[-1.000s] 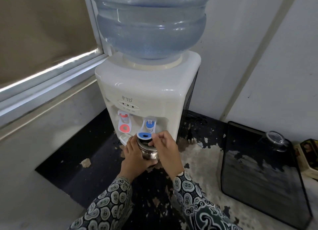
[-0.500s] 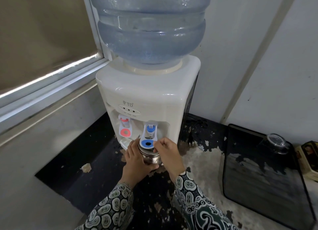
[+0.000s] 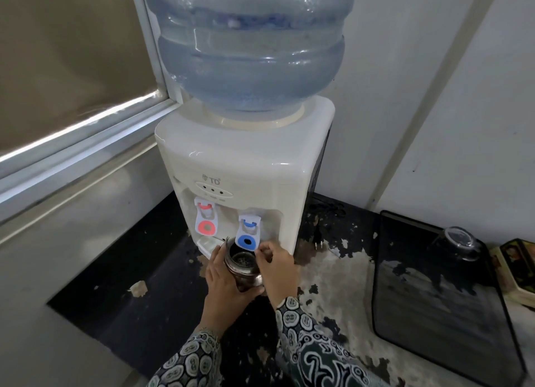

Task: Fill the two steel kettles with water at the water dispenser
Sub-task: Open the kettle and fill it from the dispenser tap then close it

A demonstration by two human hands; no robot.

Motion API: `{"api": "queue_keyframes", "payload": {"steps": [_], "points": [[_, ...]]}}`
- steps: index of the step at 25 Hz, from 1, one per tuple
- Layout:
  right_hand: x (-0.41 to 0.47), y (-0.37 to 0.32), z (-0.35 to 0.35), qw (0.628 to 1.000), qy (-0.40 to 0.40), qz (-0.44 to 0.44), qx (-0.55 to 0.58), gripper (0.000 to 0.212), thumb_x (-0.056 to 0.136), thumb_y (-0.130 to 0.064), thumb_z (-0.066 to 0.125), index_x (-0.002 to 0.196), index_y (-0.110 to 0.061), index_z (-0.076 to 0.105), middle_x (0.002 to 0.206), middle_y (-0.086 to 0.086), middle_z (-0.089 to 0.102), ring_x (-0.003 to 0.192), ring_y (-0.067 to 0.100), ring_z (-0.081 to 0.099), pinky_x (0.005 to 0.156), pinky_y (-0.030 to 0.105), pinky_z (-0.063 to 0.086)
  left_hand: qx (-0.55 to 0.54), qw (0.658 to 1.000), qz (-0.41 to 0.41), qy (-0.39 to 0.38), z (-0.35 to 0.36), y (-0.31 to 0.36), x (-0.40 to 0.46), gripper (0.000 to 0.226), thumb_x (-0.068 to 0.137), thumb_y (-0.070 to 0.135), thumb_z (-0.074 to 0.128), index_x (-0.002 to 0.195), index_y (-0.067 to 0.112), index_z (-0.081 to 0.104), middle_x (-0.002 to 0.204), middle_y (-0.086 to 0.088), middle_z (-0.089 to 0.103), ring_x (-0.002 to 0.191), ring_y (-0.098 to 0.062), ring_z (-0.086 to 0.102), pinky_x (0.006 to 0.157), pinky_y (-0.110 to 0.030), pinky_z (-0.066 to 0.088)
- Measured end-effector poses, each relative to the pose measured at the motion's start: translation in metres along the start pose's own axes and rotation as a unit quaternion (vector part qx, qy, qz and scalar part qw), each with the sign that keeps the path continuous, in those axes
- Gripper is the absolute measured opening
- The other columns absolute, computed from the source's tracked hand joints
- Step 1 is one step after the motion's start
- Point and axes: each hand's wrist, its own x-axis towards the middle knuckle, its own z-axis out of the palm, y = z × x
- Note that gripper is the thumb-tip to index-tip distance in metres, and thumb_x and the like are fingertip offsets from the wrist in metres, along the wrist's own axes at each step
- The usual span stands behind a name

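A white water dispenser (image 3: 246, 166) with a large blue bottle (image 3: 249, 45) on top stands on a worn black counter (image 3: 150, 288). It has a red tap (image 3: 206, 220) and a blue tap (image 3: 247, 236). A small steel kettle (image 3: 241, 269) with an open top sits just below the blue tap. My left hand (image 3: 224, 285) wraps its left side. My right hand (image 3: 275, 266) is at its right side, fingertips by the blue tap's lever. Only one kettle is in view.
A dark glass-topped tray or panel (image 3: 440, 314) lies on the counter at right, with an upturned glass (image 3: 457, 242) at its far corner. A decorated tin (image 3: 518, 271) sits at the right edge. A window with a blind (image 3: 66, 68) is at left. A plug (image 3: 318, 239) lies beside the dispenser.
The view has shifted slightly, so the dispenser sits lower in frame. Both hands stay on the kettle under the blue tap; the right fingertips have moved closer to the tap lever.
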Motion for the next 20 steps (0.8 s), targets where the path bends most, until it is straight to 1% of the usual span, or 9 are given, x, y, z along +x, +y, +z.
{"api": "queue_keyframes", "payload": {"steps": [2,4,6,9,11,13,16,18,20], "points": [[-0.009,0.008,0.003,0.999,0.029,-0.008,0.032,0.015,0.087,-0.024,0.057,0.102,-0.021,0.058,0.088,-0.003,0.062,0.089,0.019,0.057,0.083,0.035,0.046,0.008,1.0,0.001,0.0,0.0,-0.001,0.0,0.117,0.054,0.034,0.087,0.142,0.004,0.016,0.149,-0.013,0.023,0.141,-0.029,0.016,0.115,-0.039,0.012],[-0.022,0.017,0.007,0.988,0.093,0.016,0.123,0.025,0.081,-0.018,0.065,0.1,-0.021,0.05,0.089,-0.002,0.054,0.088,0.02,0.053,0.077,0.028,0.044,0.013,1.0,0.008,0.0,-0.001,-0.001,0.0,0.117,0.053,0.035,0.087,0.142,0.003,0.019,0.148,-0.013,0.025,0.14,-0.029,0.019,0.114,-0.042,0.015],[-0.027,0.021,0.013,0.965,0.13,0.082,0.214,0.042,0.075,-0.016,0.073,0.101,-0.017,0.04,0.102,0.007,0.046,0.096,0.024,0.047,0.083,0.035,0.044,0.016,1.0,0.018,-0.003,-0.003,-0.001,-0.001,0.114,0.052,0.034,0.086,0.141,0.005,0.021,0.147,-0.013,0.025,0.139,-0.029,0.02,0.113,-0.042,0.016],[-0.025,0.012,0.02,0.958,0.042,0.164,0.23,0.067,0.07,-0.017,0.075,0.116,-0.018,0.027,0.115,0.001,0.021,0.101,0.015,0.028,0.086,0.032,0.038,0.002,1.0,0.014,0.002,-0.003,0.0,-0.004,0.098,0.056,0.023,0.085,0.135,0.003,0.031,0.143,-0.017,0.027,0.135,-0.033,0.027,0.112,-0.045,0.022],[-0.026,0.002,0.02,0.948,0.014,0.176,0.265,0.073,0.07,-0.011,0.07,0.123,-0.022,0.02,0.117,-0.001,0.014,0.1,0.014,0.027,0.081,0.025,0.038,-0.003,1.0,0.015,-0.001,-0.005,0.001,-0.005,0.086,0.055,0.017,0.085,0.124,-0.003,0.039,0.139,-0.022,0.031,0.132,-0.038,0.032,0.11,-0.053,0.027],[-0.031,-0.003,0.017,0.947,0.003,0.158,0.279,0.067,0.072,-0.002,0.06,0.122,-0.024,0.021,0.122,0.003,0.015,0.105,0.016,0.03,0.082,0.022,0.038,-0.004,1.0,0.011,-0.006,-0.008,0.003,-0.008,0.08,0.053,0.018,0.087,0.116,-0.005,0.043,0.137,-0.023,0.033,0.13,-0.04,0.034,0.107,-0.056,0.03],[-0.041,-0.001,0.012,0.95,-0.029,0.123,0.286,0.062,0.073,0.005,0.052,0.121,-0.021,0.023,0.129,0.008,0.021,0.114,0.019,0.033,0.1,0.03,0.04,-0.004,1.0,0.002,-0.002,-0.011,0.002,-0.019,0.083,0.049,0.021,0.089,0.114,-0.003,0.044,0.14,-0.021,0.031,0.129,-0.04,0.034,0.105,-0.055,0.032],[-0.054,0.002,0.013,0.952,-0.023,0.11,0.285,0.061,0.072,0.006,0.053,0.118,-0.021,0.024,0.129,0.011,0.026,0.116,0.021,0.037,0.106,0.037,0.038,-0.016,1.0,-0.005,0.0,-0.011,0.0,-0.033,0.084,0.047,0.021,0.09,0.113,-0.003,0.043,0.141,-0.021,0.029,0.129,-0.039,0.034,0.104,-0.053,0.034],[-0.067,0.009,0.016,0.961,0.002,0.098,0.258,0.06,0.07,0.004,0.058,0.114,-0.022,0.026,0.125,0.014,0.033,0.116,0.025,0.04,0.104,0.042,0.038,-0.03,0.999,-0.016,0.002,-0.01,-0.004,-0.048,0.082,0.046,0.02,0.09,0.109,-0.003,0.043,0.14,-0.02,0.029,0.127,-0.039,0.035,0.102,-0.051,0.036]]}}
